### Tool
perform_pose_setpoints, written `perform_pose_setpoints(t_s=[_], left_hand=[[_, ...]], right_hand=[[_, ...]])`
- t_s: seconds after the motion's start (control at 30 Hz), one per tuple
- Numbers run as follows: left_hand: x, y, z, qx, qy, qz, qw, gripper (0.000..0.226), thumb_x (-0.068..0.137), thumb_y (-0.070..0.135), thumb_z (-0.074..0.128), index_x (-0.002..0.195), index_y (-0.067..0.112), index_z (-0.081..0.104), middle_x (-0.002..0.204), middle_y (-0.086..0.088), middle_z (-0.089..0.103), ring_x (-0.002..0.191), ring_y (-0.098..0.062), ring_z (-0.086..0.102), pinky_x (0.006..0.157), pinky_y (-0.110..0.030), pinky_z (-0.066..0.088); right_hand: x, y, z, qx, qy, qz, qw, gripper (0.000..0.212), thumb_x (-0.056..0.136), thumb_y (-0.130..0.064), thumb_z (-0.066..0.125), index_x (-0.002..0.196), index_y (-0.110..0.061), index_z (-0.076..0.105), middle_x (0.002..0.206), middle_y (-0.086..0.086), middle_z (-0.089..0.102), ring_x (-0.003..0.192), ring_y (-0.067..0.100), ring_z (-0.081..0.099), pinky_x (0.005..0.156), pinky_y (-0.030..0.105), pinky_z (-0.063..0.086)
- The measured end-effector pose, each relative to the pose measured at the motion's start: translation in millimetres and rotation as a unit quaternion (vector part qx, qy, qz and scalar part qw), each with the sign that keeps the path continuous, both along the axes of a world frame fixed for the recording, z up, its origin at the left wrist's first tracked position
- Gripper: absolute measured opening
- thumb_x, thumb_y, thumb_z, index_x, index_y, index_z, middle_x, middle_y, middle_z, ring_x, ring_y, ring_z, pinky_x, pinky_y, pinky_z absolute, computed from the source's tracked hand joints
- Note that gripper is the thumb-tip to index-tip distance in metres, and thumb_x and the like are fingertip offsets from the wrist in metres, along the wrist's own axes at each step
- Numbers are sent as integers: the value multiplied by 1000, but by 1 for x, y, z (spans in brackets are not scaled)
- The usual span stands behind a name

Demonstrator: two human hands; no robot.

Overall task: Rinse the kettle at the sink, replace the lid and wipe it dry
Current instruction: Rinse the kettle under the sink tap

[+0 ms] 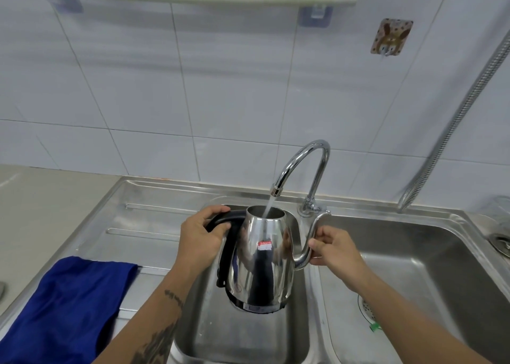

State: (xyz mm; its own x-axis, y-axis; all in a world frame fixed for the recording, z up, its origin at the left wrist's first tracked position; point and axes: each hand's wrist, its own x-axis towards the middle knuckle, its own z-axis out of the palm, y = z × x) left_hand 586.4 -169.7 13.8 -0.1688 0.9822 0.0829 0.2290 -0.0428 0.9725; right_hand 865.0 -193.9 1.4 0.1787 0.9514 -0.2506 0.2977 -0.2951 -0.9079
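Rinsing: shiny steel gooseneck kettle [262, 256], lidless, held over the sink's left basin [248, 333] under the running chrome tap [300, 167].
Left hand [200, 239]: wrapped around black handle [223, 225].
Right hand [335, 249]: pinching spout [310, 239].
Advice: keep the mouth centred; swirl, then tip out.
Blue cloth [66, 305]: on drainboard's left edge.

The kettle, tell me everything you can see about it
The kettle is shiny, mirror-like steel with a black handle, a thin gooseneck spout and a small red-and-white sticker. Its lid is off. It is held upright above the left sink basin, tap water running into its open top. The left hand grips the handle; the right hand holds the spout.
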Motion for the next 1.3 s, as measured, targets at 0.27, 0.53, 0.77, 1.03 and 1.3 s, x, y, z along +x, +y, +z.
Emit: perform_pose_setpoints(t_s=[0.27,0.53,0.77,1.03,1.3], left_hand=[[0,1,-1,-6,-35,2,999,30,81,-4,72,97,21,75,96,6,76,93,-6,70,82,-13,53],[-6,2,-2,8,-27,18,999,33,83,-5,69,94,25,73,94,9,75,89,1,69,83,-11,52],[-10,3,-2,-1,-17,7,1000,29,84,-3,69,99,22,73,96,8,75,90,2,68,78,-7,50],[-5,8,-7,-5,-23,-7,1000,31,84,-4,69,97,24,72,98,5,75,95,-7,70,85,-15,52],[0,18,-10,-20,0,-20,1000,29,86,-4,68,101,21,72,100,4,75,95,-7,70,83,-11,52]], right_hand=[[7,4,10,-19,8,24,999,8,93,-5,63,88,-7,69,90,20,75,74,28,73,70,36,62],[21,10,23,-48,100,46,993,12,93,0,62,102,-6,68,89,14,74,75,26,73,74,41,59],[47,35,19,22,-147,-20,989,19,86,-9,65,94,-26,66,82,3,67,78,24,65,74,37,53],[52,67,12,-14,-398,136,907,49,85,-14,55,133,-19,54,131,10,62,121,32,56,95,37,48],[54,93,-1,50,-436,103,893,18,88,-18,53,101,-19,65,102,10,71,97,34,62,78,38,51]])
